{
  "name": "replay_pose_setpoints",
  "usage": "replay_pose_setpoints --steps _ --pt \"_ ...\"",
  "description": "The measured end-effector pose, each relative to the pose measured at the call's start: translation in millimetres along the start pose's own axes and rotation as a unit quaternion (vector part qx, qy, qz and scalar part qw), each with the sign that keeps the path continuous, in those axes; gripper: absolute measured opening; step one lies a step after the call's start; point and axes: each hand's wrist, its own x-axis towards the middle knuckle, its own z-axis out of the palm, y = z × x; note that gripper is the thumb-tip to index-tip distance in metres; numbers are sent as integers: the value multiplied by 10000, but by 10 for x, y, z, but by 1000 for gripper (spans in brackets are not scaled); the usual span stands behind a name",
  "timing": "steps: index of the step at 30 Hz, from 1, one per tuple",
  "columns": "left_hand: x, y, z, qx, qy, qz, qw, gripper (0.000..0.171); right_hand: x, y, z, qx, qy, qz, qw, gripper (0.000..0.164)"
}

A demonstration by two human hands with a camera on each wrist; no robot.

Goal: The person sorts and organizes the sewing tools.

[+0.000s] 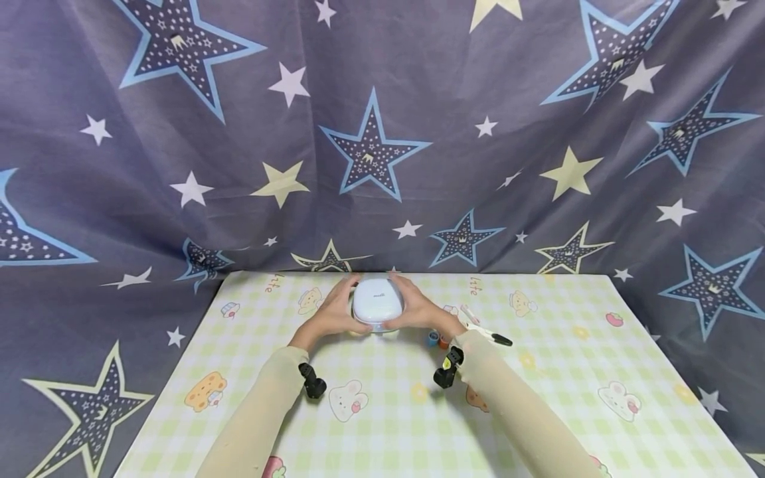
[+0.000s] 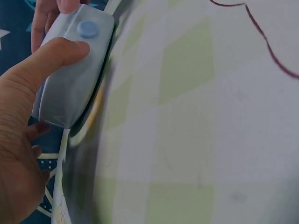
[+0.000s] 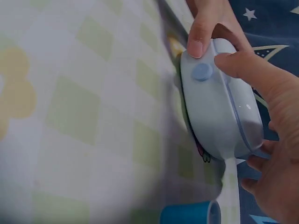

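Note:
A white rounded case [image 1: 378, 300] with a lid sits between both hands near the table's far edge. My left hand [image 1: 335, 313] grips its left side, thumb on the front and the other fingers round the back. From the other side my right hand [image 1: 418, 309] holds it in the same way. In the right wrist view a round pale blue button [image 3: 202, 72] shows on the case's front face, with both thumb tips close beside it. The lid looks closed, a seam running along the side. The left wrist view shows the case's underside close over the tablecloth.
Right of the case stand a small blue cylinder [image 1: 433, 339] and an orange one [image 1: 443, 342]. Beyond them lies a tool with a black handle [image 1: 502, 339], partly behind the right sleeve. A star-patterned curtain [image 1: 370, 153] hangs behind the checked table [image 1: 394, 411].

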Motion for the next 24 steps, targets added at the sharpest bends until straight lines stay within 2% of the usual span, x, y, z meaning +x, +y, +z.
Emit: replay_pose_setpoints --steps 5,9,18,24 --pt "20 0 24 428 -85 -14 9990 120 -6 18 18 -667 22 -31 9978 117" --pt "36 -8 27 626 -214 -159 9977 121 -8 15 11 -1179 71 -3 9930 115" --pt "72 6 7 435 -180 -119 9988 121 1 7 31 -2140 282 -44 9764 111" --pt "65 1 30 444 -188 -107 9988 122 -6 -11 44 -2586 438 -266 9646 109"
